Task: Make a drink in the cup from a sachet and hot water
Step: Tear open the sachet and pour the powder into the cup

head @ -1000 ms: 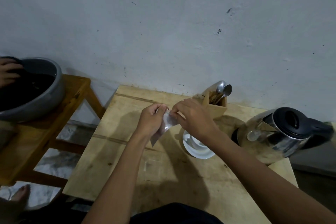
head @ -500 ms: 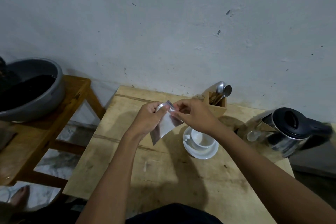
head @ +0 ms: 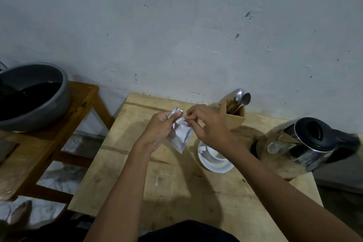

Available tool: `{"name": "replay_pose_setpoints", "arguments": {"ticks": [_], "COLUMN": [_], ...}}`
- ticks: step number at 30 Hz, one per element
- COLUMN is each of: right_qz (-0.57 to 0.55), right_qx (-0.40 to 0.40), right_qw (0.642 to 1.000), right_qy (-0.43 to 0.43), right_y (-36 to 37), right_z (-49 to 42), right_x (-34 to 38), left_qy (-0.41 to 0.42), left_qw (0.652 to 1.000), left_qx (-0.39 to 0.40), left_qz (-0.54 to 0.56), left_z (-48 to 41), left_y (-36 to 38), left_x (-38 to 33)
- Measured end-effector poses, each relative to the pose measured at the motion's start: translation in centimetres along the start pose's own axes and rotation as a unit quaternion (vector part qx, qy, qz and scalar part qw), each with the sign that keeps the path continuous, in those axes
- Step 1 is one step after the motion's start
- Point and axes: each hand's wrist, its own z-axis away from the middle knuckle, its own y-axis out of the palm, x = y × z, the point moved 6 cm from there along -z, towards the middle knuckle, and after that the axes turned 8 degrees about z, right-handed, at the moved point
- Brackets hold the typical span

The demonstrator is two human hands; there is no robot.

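Note:
A small silvery sachet [head: 181, 137] hangs above the wooden table [head: 176, 182], held at its top by both hands. My left hand [head: 159, 127] pinches its upper left corner, where the foil is bent over. My right hand [head: 206, 124] pinches the top edge just beside it. To the right, below my right wrist, a white cup [head: 215, 153] stands on a white saucer [head: 214, 166]; my forearm hides part of the cup. A steel electric kettle [head: 300, 146] with a black lid and handle stands at the table's right edge.
A wooden holder [head: 233, 113] with metal spoons [head: 242, 98] stands at the back by the wall. On a wooden bench [head: 59, 127] to the left sits a grey basin [head: 33, 96] with dark contents. A bare foot [head: 19, 212] shows at the bottom left.
The sachet's top corner has been pulled apart and folded over between my fingers. The other person's hand at the basin is gone from view.

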Motion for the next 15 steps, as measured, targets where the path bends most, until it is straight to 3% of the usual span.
{"name": "replay_pose_setpoints", "arguments": {"ticks": [3,7,12,15], "right_qz": [-0.027,-0.114,-0.271,-0.226], "right_qx": [-0.061,-0.126,-0.225,-0.128], "right_qw": [0.998,0.981,0.893,0.895], "right_qy": [0.008,0.093,0.28,0.363], "right_y": [-0.2,-0.4,-1.5,0.6], "right_z": [0.9,2.4,4.5,5.8], "right_x": [0.6,0.3,-0.4,-1.4], "left_qy": [0.01,0.004,0.004,0.021], "left_qw": [1.0,0.999,0.997,0.995], "left_qx": [-0.004,-0.026,-0.079,-0.096], "left_qz": [0.013,0.024,0.016,-0.029], "left_z": [-0.2,-0.4,-0.6,-0.5], "left_y": [-0.9,-2.6,-4.5,-5.5], "left_x": [-0.1,0.1,0.5,0.7]}}
